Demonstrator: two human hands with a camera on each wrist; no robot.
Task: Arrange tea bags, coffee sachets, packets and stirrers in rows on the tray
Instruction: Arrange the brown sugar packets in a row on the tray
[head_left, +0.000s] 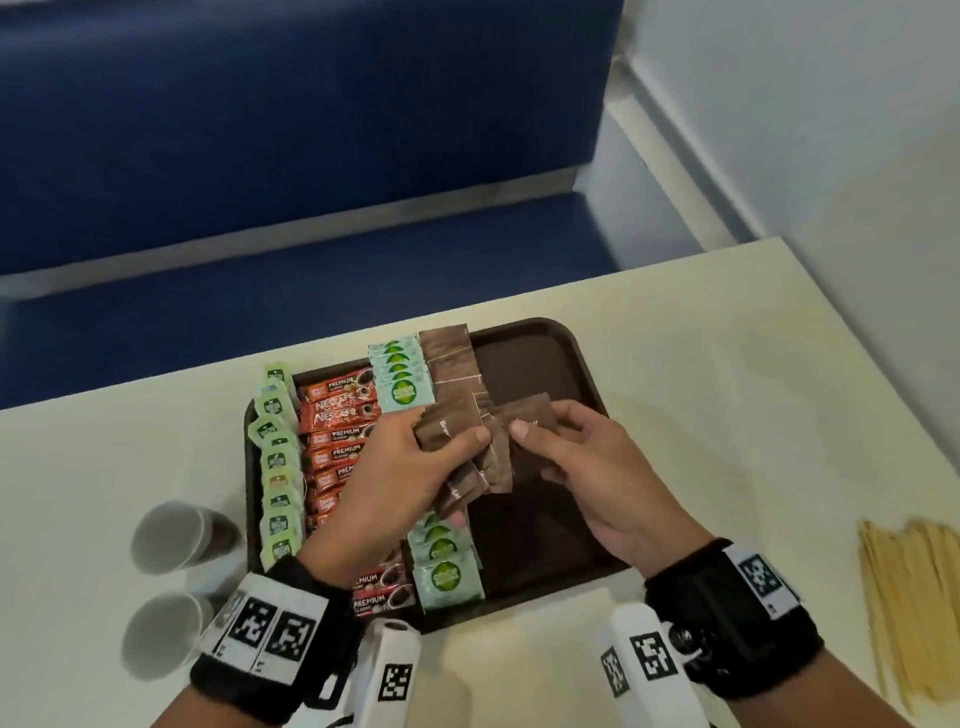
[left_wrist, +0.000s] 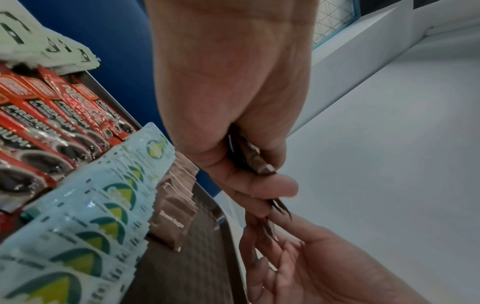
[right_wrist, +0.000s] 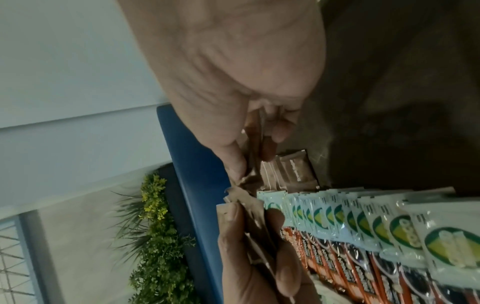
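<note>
Both hands worked above the middle of the tray (head_left: 561, 340), which lay on the counter (head_left: 727, 374) near its front edge. The left hand (head_left: 400, 467) held a fanned stack of brown sachets (head_left: 470, 457), thumb on top and fingers curled beneath. The right hand (head_left: 587, 462) pinched a single brown sachet (head_left: 530, 415) between thumb and fingers, at the stack's right side. Three rows were already full from the tray's far edge to its near edge: green tea bags (head_left: 278, 467) along the left edge, red coffee sachets (head_left: 337, 415) beside them, then pale green packets (head_left: 402, 379). A fourth row of brown sachets (head_left: 452, 358) was laid only at the far end; the tray's right half was bare. The stirrers (head_left: 909, 597) lay in a loose bundle near the counter's right edge, well apart from the tray. Two paper cups (head_left: 166, 577) stood off the tray's left edge.

To do this step well, the right hand would best draw one sachet at a time from the stack, while the left kept a firm enough grip that the rest did not slide. Each sachet should overlap the last laid one evenly, aligned with the pale green row, working toward the near edge. The likely fault was a slipping fan or a crooked row.
</note>
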